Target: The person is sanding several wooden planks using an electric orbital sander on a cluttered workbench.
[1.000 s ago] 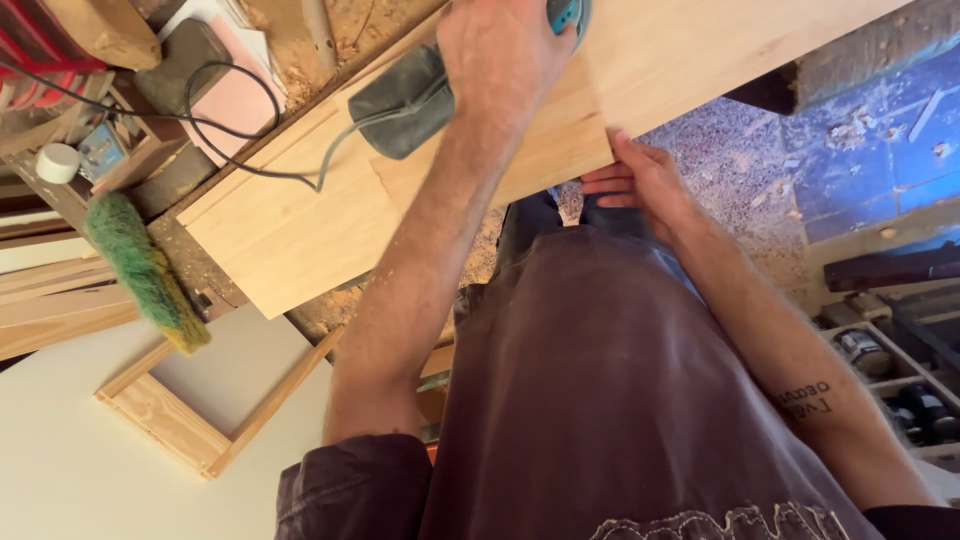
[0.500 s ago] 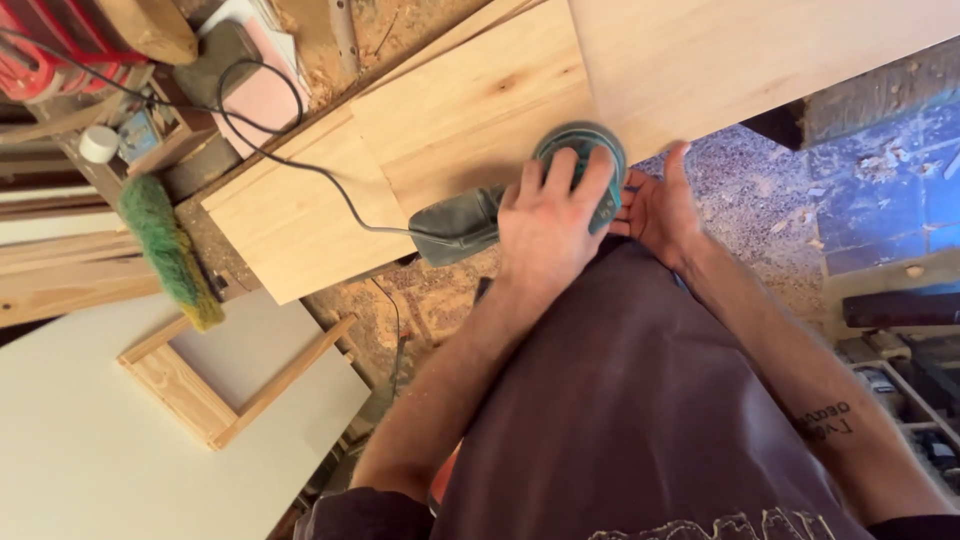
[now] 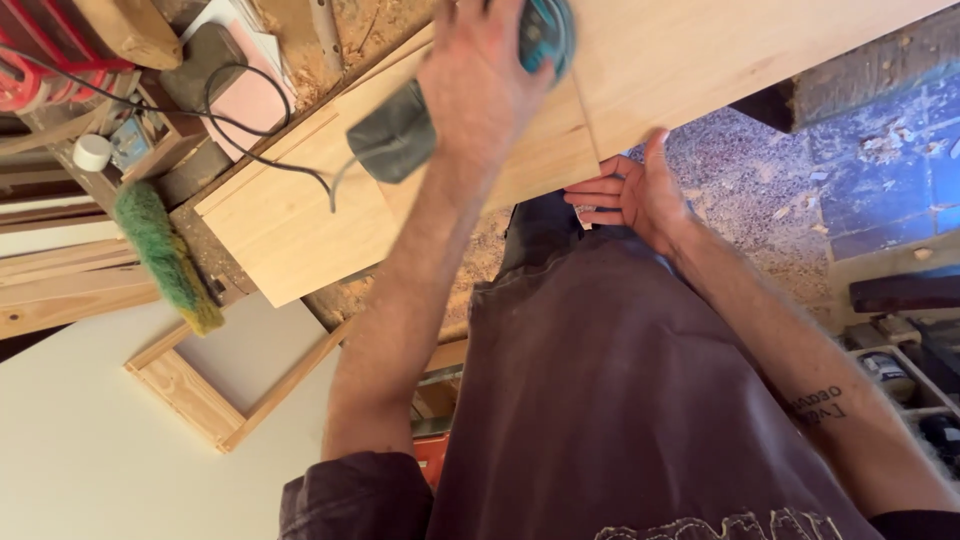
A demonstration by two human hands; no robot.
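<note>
Apron of dark brown cloth (image 3: 640, 400) fills the near part of view, w/ two bare forearms going out from it. Right hand (image 3: 632, 192) is at the near edge of the pale wooden board (image 3: 700, 50), thumb up against the edge, fingers slightly curled and loosely together, pointing left under the board; they hold nothing that I can see. Left hand (image 3: 478, 70) lies further out on top of the teal round electric sander (image 3: 545, 35), fingers spread wide over its body and pressing it on the board. Grey dust bag (image 3: 395, 130) sticks out from the sander toward the left, and a black cable (image 3: 250, 150) runs from it across the second, lower board. Left of this, a green fuzzy brush (image 3: 165, 255) lies on the bench edge. Below it an open wooden frame (image 3: 190, 395) rests on a white sheet. Far right, blue-painted floor (image 3: 880, 190) w/ wood chips.
</note>
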